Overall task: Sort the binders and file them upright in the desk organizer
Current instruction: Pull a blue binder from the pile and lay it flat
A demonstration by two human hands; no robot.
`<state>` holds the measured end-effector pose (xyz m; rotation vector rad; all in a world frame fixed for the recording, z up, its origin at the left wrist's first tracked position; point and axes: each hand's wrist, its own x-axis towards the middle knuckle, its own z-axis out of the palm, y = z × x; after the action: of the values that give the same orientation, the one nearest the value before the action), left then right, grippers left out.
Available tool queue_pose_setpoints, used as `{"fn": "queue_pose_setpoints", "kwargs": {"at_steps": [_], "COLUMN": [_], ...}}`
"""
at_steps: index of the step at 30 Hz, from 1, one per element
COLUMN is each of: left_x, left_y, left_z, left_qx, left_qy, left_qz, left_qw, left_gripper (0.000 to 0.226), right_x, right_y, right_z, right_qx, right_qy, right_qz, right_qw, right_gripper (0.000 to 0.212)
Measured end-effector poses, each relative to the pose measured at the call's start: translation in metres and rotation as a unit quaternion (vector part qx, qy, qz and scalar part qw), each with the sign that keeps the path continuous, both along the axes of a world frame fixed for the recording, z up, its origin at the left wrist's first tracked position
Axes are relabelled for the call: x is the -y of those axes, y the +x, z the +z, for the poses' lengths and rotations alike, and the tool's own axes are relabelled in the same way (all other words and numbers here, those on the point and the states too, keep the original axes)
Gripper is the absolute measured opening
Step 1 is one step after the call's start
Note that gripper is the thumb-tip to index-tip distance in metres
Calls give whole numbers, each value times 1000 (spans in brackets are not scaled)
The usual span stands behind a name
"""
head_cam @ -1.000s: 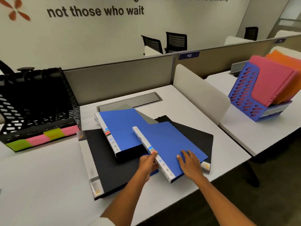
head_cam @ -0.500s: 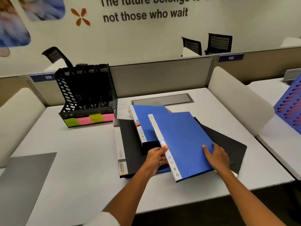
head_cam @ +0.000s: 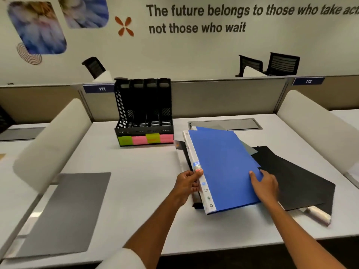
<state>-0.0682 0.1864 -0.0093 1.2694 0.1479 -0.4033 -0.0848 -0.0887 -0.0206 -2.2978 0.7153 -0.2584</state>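
Head view: both hands [head_cam: 187, 183] hold one blue binder [head_cam: 223, 167].

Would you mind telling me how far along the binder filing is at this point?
Nothing is filed yet: the slots of the black desk organizer look empty. In hand is one blue binder, its spine gripped by the left hand and its right edge by the right hand. Left on the desk: the black folders and whatever lies beneath.

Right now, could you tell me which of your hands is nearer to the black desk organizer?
Left. The left hand grips the blue binder's white spine, on the side facing the black desk organizer; the right hand holds the binder's opposite edge, farther away.
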Motion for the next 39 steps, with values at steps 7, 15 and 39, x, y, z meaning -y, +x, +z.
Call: {"fn": "queue_pose_setpoints", "kwargs": {"at_steps": [7, 15, 39], "left_x": [-123, -239, -321], "left_y": [-4, -25, -60], "left_z": [-6, -18, -68], "left_qx": [18, 6, -69], "left_qy": [30, 47, 213], "left_qz": [24, 53, 121], "left_qw": [999, 997, 967], "left_gripper": [33, 32, 23], "right_x": [-122, -235, -334], "right_y": [-9, -24, -69], "right_z": [-7, -16, -80], "right_qx": [39, 45, -104], "right_qy": [19, 66, -14], "right_qz": [11, 35, 129], "right_qw": [999, 996, 986], "right_gripper": [51, 50, 51]}}
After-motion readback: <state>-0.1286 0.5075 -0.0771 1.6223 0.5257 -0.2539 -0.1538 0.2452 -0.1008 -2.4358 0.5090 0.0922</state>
